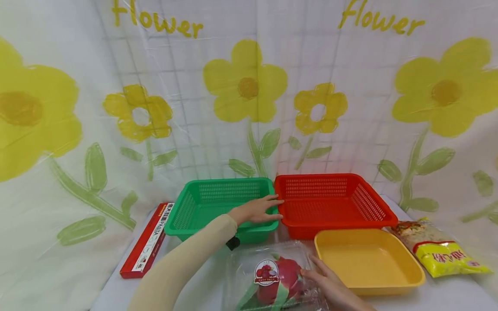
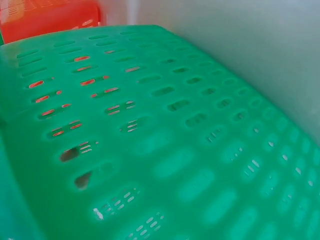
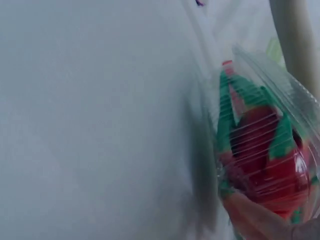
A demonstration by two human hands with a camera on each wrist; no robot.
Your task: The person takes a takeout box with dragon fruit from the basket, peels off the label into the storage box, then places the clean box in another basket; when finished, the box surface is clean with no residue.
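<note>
In the head view my left hand (image 1: 256, 211) reaches across the green basket (image 1: 227, 196), its fingers extended over the right rim beside the red basket (image 1: 323, 209). The left wrist view looks along the green basket's slotted plastic (image 2: 165, 135), with red showing through some slots. My right hand (image 1: 330, 283) holds the right side of a clear plastic box (image 1: 241, 263), thumb on the lid; its other fingers are partly hidden. Inside the box is a red dragon fruit (image 1: 288, 272) with green scales, under a round label. The right wrist view shows the dragon fruit (image 3: 260, 155) through ribbed plastic.
A yellow tray (image 1: 365, 255) stands in front of the red basket. At the right lies a yellow-and-clear food packet (image 1: 439, 252). A long red-and-white pasta box (image 1: 148, 242) lies left of the green basket. Behind everything hangs a flower-printed curtain (image 1: 186, 86).
</note>
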